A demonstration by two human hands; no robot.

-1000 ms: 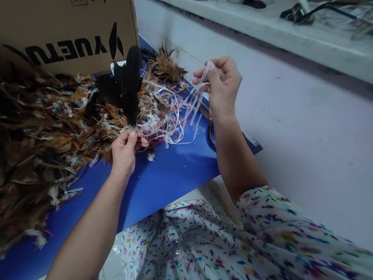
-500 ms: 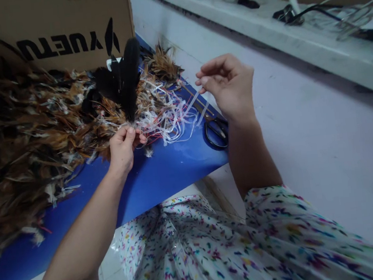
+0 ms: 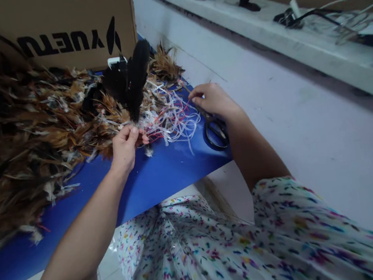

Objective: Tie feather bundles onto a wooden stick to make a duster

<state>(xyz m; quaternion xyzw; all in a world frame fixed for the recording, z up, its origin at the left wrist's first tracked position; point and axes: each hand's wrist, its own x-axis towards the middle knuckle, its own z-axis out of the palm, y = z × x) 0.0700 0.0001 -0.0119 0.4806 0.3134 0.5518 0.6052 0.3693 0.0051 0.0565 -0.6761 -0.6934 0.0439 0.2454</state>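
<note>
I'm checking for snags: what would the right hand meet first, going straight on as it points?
Probably the tangled, thin white and red strips ahead of the right hand; depth is unclear.

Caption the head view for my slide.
Left hand holding black feathers over blue tabletop, right hand near scissors.

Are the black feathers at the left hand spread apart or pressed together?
Spread: the black feathers meet at the left hand, while their tips fan apart.
</note>
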